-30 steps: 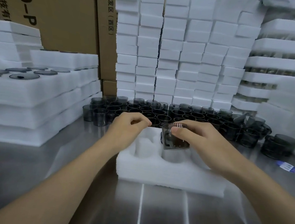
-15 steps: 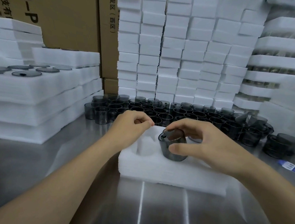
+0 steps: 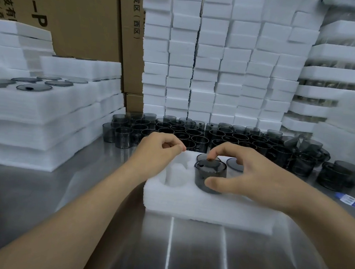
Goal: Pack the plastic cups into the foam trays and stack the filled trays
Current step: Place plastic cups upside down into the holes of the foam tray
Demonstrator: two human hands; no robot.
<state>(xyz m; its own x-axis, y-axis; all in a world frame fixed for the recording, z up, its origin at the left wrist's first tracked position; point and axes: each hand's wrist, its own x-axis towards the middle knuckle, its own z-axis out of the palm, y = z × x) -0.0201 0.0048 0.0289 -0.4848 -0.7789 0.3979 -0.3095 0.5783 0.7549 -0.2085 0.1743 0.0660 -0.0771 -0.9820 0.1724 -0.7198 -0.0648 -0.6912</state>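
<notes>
right hand (image 3: pixel 251 178) pinches a smooth, smoky translucent round cup (image 3: pixel 209 176), upright in a near-row socket of the soft white foam tray (image 3: pixel 198 206). left hand (image 3: pixel 157 154), loosely curled and empty, rests on the tray's far-left edge. more dark cups (image 3: pixel 193 133) crowd the steel table (image 3: pixel 82 201) just behind, before stacked foam blocks (image 3: pixel 220 63).

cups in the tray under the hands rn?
3: one half-seated under the right hand, two seated in the tray behind it. The hand may hide more.
</notes>
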